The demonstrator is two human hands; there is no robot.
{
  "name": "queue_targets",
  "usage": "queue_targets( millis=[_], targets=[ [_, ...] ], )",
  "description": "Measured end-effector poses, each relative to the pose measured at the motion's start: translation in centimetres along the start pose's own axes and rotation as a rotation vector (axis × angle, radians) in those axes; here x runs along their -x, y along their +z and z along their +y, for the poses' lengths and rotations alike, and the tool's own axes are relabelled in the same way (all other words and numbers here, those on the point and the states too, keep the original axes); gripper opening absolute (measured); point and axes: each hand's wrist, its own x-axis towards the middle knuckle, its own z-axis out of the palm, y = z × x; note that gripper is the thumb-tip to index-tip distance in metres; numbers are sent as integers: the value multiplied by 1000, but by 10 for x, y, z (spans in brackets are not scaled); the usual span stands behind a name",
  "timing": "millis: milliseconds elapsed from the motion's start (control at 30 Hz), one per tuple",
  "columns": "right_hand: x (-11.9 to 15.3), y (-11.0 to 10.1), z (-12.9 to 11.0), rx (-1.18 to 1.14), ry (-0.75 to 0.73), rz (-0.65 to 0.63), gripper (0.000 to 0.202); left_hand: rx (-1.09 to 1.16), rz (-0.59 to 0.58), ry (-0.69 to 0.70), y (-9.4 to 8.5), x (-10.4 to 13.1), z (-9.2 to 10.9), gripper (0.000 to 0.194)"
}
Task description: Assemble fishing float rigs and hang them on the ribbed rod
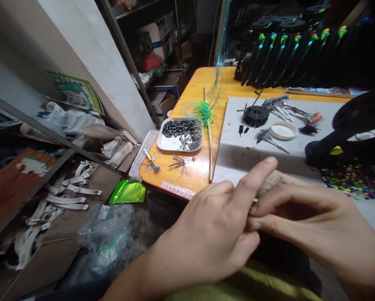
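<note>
My left hand [212,225] is closed at the lower centre, its index finger stretched out and the other fingers curled round something hidden. Touching it, my right hand [303,213] pinches with thumb and index finger; what lies between the tips is too small to name. Behind the fingers shows a ribbed tan object [271,182], partly covered by both hands. Beyond the hands is a white sheet [234,165] on the yellow table [187,98]. It bears a black spool [256,116], a round white dish [283,130] and bundles of thin pieces [278,108].
At the table's left stands a white tray [165,143] of dark small parts, beside a stick [210,154] and green-tipped strands [203,113]. Coloured beads [352,179] and a black toothed wheel [363,113] are at right. Shelving [131,58] is at the back left.
</note>
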Motion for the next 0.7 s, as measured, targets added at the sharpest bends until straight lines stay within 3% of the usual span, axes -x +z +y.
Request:
queue_targets(
  millis=[167, 367, 700],
  targets=[
    [0, -3, 2, -33, 77, -16, 12, -24, -12, 18, -1, -1, -3, 83],
    [6, -2, 4, -257, 251, -50, 8, 20, 42, 79, 2, 3, -6, 77],
    [12, 1, 0, -103, 53, 42, 4, -32, 44, 21, 2, 0, -3, 82]
  ],
)
